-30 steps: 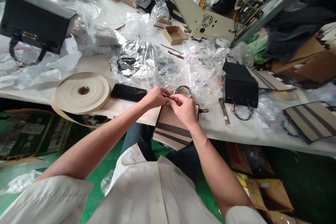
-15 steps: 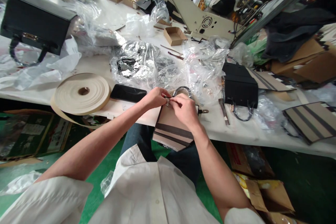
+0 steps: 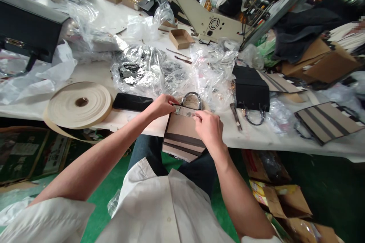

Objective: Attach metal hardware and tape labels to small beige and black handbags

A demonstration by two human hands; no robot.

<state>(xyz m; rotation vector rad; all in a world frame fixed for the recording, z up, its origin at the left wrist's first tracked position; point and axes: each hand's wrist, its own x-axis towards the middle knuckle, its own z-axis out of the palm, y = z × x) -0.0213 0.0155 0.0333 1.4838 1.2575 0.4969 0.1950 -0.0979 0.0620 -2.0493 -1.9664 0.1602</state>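
Head view: tan striped handbag [image 3: 182, 138] lies across the near bench [image 3: 285, 136] edge, just right of the black phone [image 3: 131, 102]. Left hand [image 3: 161, 105] and right hand [image 3: 209, 129] each have fingers pinched on one end of the metal clasp plate [image 3: 184, 112] at the bag's top edge. Judgement: plate positioned, fixing apparently unfinished. Bag panel looks stiff and flat, with two dark bands. Its round handle [image 3: 191, 99] rises right of the phone.

White worktable [image 3: 285, 140], green floor [image 3: 327, 190], cardboard boxes [image 3: 288, 201] beneath.
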